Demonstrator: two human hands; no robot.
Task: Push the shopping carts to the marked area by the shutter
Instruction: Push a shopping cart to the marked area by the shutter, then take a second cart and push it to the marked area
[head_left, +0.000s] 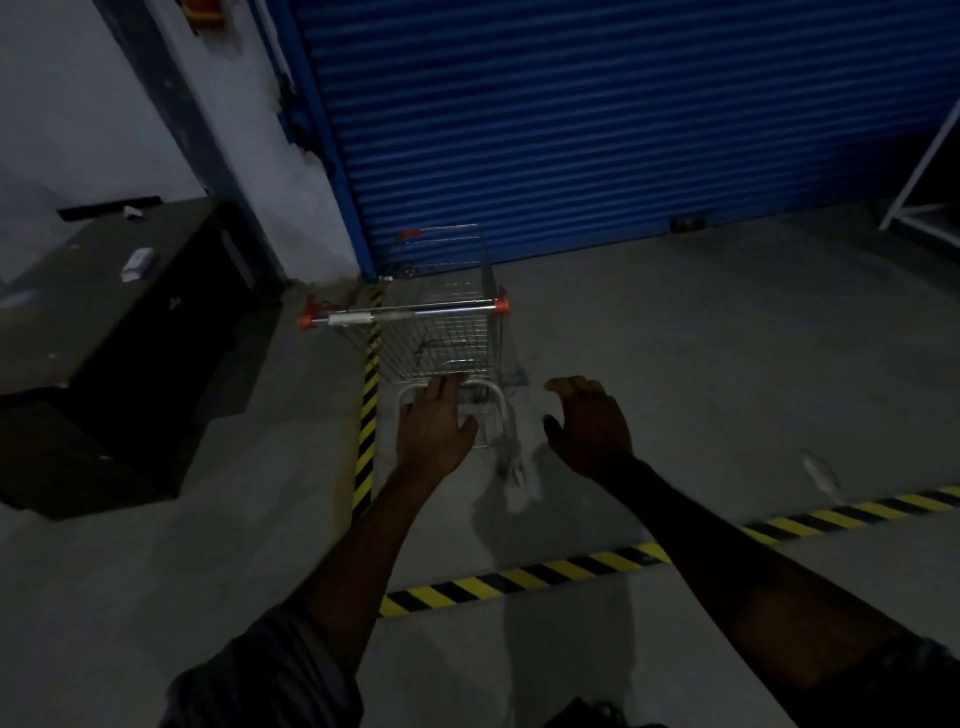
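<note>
Dimly, shopping cart (447, 322), wheels indistinct, beside shutter (623, 130); left hand (434, 426) fingers straight, right hand (589, 426) fingers loosely curled, empty.

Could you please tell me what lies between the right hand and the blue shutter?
In the head view, only bare concrete floor separates the right hand from the shutter.

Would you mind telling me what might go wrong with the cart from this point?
Neither the left hand nor the right hand grips the shopping cart, so it may roll into the blue shutter just ahead. Its handle overhangs the striped tape on the left, so it may end up outside the marked area.
</note>
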